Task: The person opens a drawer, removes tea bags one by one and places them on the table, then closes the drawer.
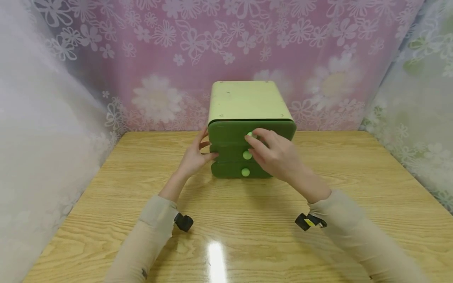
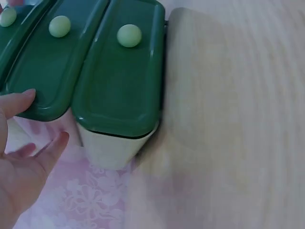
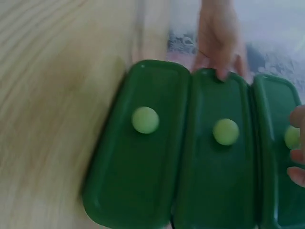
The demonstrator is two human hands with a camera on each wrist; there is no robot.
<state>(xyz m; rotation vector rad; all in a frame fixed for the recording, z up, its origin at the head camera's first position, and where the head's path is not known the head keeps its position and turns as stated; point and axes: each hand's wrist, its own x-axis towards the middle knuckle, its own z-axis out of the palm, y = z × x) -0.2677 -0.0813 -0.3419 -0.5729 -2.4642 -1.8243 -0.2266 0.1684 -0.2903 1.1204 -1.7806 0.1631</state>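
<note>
A small cabinet with a pale yellow-green top (image 1: 249, 100) stands on the wooden table. Its three dark green drawers, top (image 1: 226, 131), middle (image 2: 45, 62) and bottom (image 2: 119, 86), have round light-green knobs and look closed. My left hand (image 1: 194, 157) steadies the cabinet's left side, its fingers extended along the wall. In the left wrist view, that thumb (image 2: 21, 101) touches the middle drawer's front. My right hand (image 1: 277, 155) pinches the top knob (image 3: 291, 137), which is partly hidden by the fingers. Only fingertips of this hand appear in the right wrist view.
Wood-grain table surface (image 1: 141, 169) surrounds the cabinet. A flowered pink curtain (image 1: 219, 47) hangs behind, with pale curtains (image 1: 39, 129) at both sides. Each wrist carries a black strapped camera (image 1: 184, 222).
</note>
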